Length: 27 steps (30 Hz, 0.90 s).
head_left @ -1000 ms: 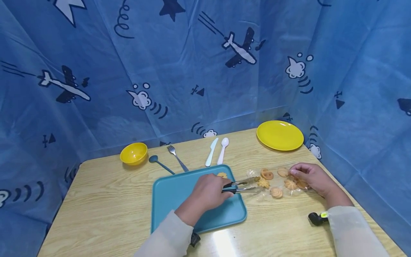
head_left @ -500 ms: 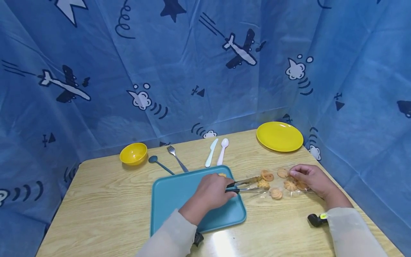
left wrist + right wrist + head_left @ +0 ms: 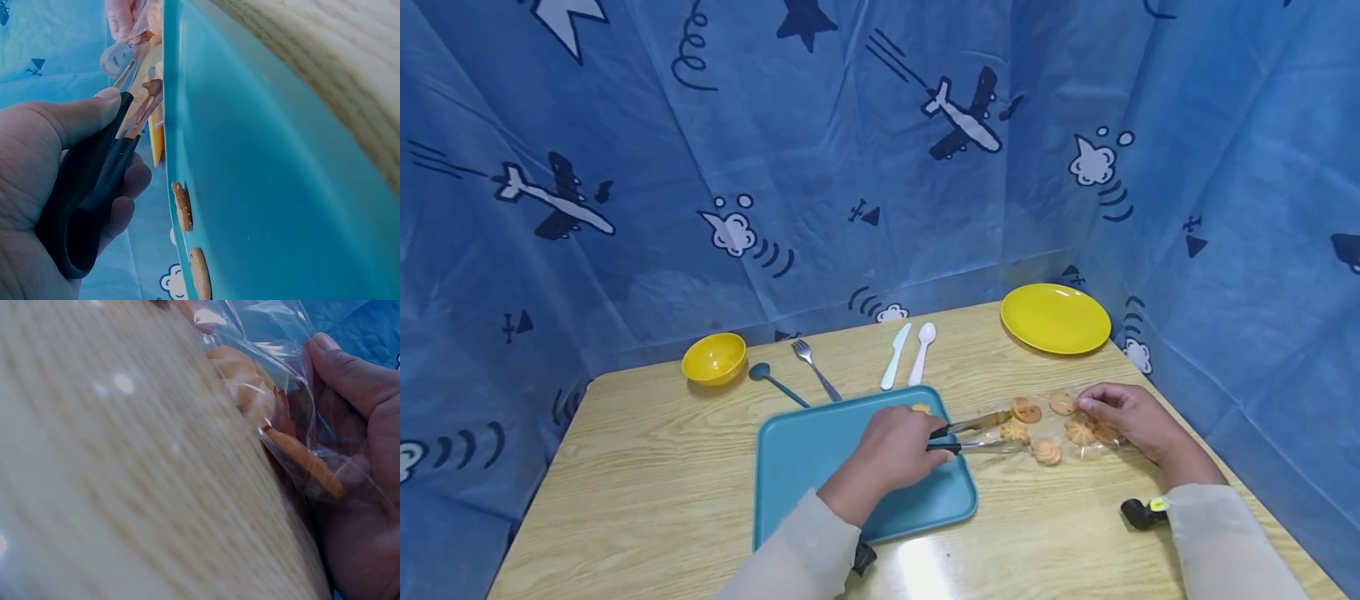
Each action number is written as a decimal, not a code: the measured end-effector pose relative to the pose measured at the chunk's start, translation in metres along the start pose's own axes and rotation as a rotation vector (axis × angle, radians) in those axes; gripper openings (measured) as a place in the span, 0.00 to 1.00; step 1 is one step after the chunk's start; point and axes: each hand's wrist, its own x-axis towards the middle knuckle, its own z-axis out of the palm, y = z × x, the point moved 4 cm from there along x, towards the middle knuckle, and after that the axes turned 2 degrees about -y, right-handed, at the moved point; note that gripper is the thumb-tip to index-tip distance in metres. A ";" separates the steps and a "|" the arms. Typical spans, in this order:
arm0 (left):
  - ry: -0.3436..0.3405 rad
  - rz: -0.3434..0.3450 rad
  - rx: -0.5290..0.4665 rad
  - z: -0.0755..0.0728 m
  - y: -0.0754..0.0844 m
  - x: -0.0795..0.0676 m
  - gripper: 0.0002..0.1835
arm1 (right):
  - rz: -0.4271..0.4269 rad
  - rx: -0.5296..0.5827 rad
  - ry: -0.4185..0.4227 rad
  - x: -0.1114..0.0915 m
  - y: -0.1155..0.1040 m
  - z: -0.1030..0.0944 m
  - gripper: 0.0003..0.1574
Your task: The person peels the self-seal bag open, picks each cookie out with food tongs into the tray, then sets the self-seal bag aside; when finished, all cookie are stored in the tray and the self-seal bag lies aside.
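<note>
My left hand [image 3: 891, 446] grips a pair of tongs [image 3: 94, 181] by their black handles, above the right side of the teal tray [image 3: 820, 450]. The metal arms of the tongs stand apart and reach right, over the tray's rim, into a clear plastic bag [image 3: 269, 347]. Between their tips lies a flower-shaped cookie [image 3: 1015, 431]. Several more cookies sit in the bag, among them a swirled cookie [image 3: 1047, 452] and a pretzel-shaped one [image 3: 1025, 409]. With thumb and fingers my right hand [image 3: 1127, 417] pinches the bag's right part. Two cookies [image 3: 182, 207] lie along the tray's edge.
Behind the tray are a yellow bowl [image 3: 714, 360], a dark teal spoon [image 3: 778, 385], a fork [image 3: 816, 371], a pale knife [image 3: 895, 357] and a pink-white spoon [image 3: 921, 353]. A yellow plate [image 3: 1056, 318] stands at the back right. Blue curtains [image 3: 820, 208] border the table.
My left hand and the tongs have shifted slightly right, the tips now farther along beside the flower-shaped cookie. My right hand keeps its hold on the bag, almost unmoved.
</note>
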 end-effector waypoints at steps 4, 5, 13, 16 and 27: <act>-0.008 -0.006 -0.003 0.001 0.000 0.001 0.24 | -0.005 -0.020 -0.002 0.000 0.000 0.001 0.23; -0.010 -0.007 -0.004 0.001 0.000 0.002 0.23 | -0.006 -0.019 -0.002 0.000 0.000 0.001 0.23; -0.003 -0.013 -0.004 0.001 0.001 0.002 0.23 | -0.023 0.004 0.004 0.000 -0.001 0.000 0.23; -0.005 -0.015 0.005 0.002 0.001 0.001 0.25 | -0.027 0.003 0.002 0.001 0.000 0.000 0.23; 0.004 -0.004 0.023 0.002 0.003 0.002 0.24 | -0.050 -0.010 0.001 0.002 0.001 0.000 0.21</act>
